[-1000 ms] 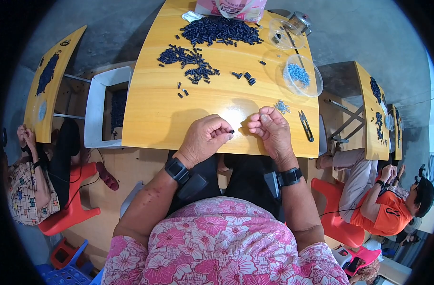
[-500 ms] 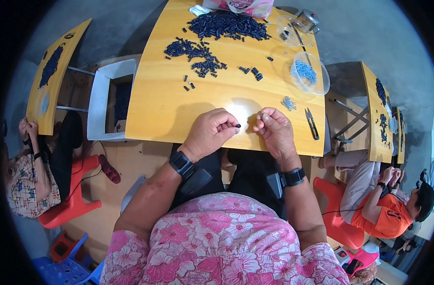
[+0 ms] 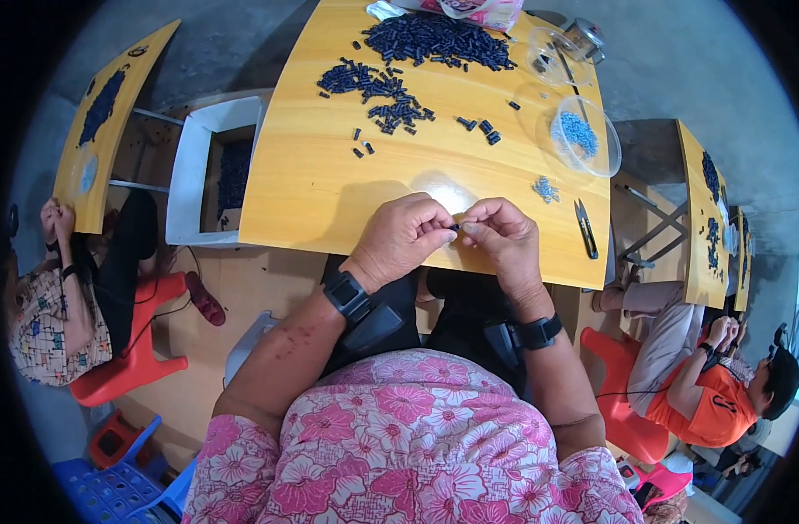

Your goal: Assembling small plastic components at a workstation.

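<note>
Between my fingertips, just above the table's near edge, is a small black cylindrical piece (image 3: pixel 455 228), mostly hidden. My left hand (image 3: pixel 401 234) is closed in a pinch around it. Against its end comes my right hand (image 3: pixel 508 243), thumb and forefinger pressed together; whatever they hold is too small to make out. A little heap of pale blue-grey bits (image 3: pixel 545 189) lies to the right of my hands. Beside it rest black thread snips (image 3: pixel 586 230). Several loose black pieces (image 3: pixel 488 132) are scattered farther off.
Large (image 3: pixel 439 42) and smaller (image 3: pixel 360 80) piles of black pieces cover the table's far part. At right stand a clear bowl (image 3: pixel 615 155) of blue bits, another clear container (image 3: pixel 539 54) and a metal mug (image 3: pixel 584 39). A white box (image 3: pixel 190 196) adjoins the left edge. People sit at tables on both sides.
My right hand has moved left and my fingertips now meet at the black piece, where they were apart before. The whole view has shifted slightly.
</note>
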The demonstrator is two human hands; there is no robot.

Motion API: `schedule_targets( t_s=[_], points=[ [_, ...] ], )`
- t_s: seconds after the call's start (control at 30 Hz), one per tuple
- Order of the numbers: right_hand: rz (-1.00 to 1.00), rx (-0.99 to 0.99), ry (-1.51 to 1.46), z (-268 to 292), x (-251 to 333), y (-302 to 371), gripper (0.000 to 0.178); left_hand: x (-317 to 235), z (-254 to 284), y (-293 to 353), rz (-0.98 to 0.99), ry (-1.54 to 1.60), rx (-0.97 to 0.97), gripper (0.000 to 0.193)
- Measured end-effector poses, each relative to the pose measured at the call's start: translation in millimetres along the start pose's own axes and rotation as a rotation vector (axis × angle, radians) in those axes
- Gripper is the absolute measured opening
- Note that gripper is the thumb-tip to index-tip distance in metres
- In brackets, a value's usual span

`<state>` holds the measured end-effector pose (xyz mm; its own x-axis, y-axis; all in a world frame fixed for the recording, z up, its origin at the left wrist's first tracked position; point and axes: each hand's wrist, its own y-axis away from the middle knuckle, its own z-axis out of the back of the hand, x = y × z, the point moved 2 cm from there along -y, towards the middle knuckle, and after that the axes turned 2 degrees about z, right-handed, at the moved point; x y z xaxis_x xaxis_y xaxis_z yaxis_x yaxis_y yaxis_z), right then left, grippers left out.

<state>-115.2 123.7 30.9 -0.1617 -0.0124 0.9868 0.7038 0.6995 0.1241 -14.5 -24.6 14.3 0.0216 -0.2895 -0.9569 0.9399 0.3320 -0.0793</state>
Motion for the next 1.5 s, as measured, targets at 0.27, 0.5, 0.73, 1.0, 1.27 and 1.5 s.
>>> schedule_targets(
  t_s=[0.27, 0.5, 0.73, 1.0, 1.27, 1.5],
  points=[
    [0.024, 0.009, 0.008, 1, -8, 1, 0.016, 1, 0, 0, 0.006, -0.005, 0.011, 0.009],
    [0.181, -0.002, 0.346, -1, -1, 1, 0.018, 0, 1, -1, -0.013, -0.033, 0.015, 0.01],
    [0.517, 0.163, 0.914, -11, 21, 1, 0.022, 0, 0, -1, -0.014, -0.076, 0.012, 0.011],
    [0.565, 0.259, 1.12, -15, 27, 3, 0.026, 0, -1, -1, -0.083, -0.13, 0.001, 0.01],
    [0.422, 0.037, 0.818, -15, 12, 7, 0.021, 3, 1, -2, 0.011, -0.022, 0.008, 0.01],
    [0.125, -0.147, 0.242, -12, -13, 14, 0.027, 7, 3, -1, 0.035, 0.093, -0.021, 0.008]
  ],
)
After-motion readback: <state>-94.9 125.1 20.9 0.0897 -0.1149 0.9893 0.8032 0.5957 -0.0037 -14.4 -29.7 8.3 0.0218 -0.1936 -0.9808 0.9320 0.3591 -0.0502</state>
